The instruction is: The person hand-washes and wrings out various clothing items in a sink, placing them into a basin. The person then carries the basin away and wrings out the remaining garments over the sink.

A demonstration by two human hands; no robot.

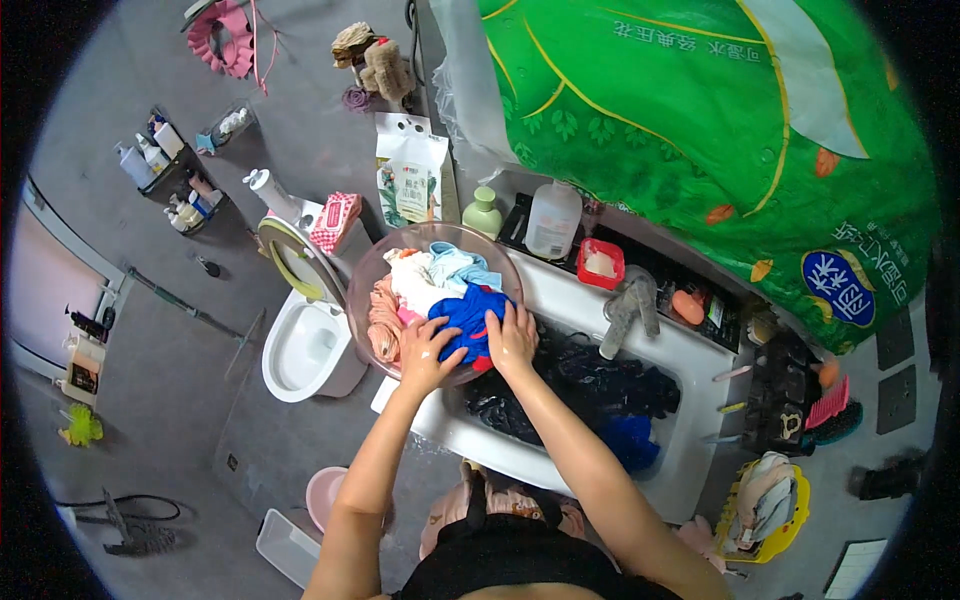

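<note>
1. The room is enclosed by plain grey walls (300, 130), and a similar grey is shown by the floor (265, 430).
2. At the far left, a pale pinkish panel (65, 265) is bordered by a white frame.
3. Two small wall shelves (164, 176) are mounted on the left and filled with bottles.
4. A white toilet (315, 350) is placed left of the sink (690, 370), its seat raised.
5. The sink, long and white, is fitted with a grey faucet (630, 310).
6. The upper right is filled by a large green package (640, 110).
7. Near a small floor drain (232, 462), a pink basin (322, 497) and a white tub (285, 545) are seen.
8. The surfaces are evenly lit.
</note>
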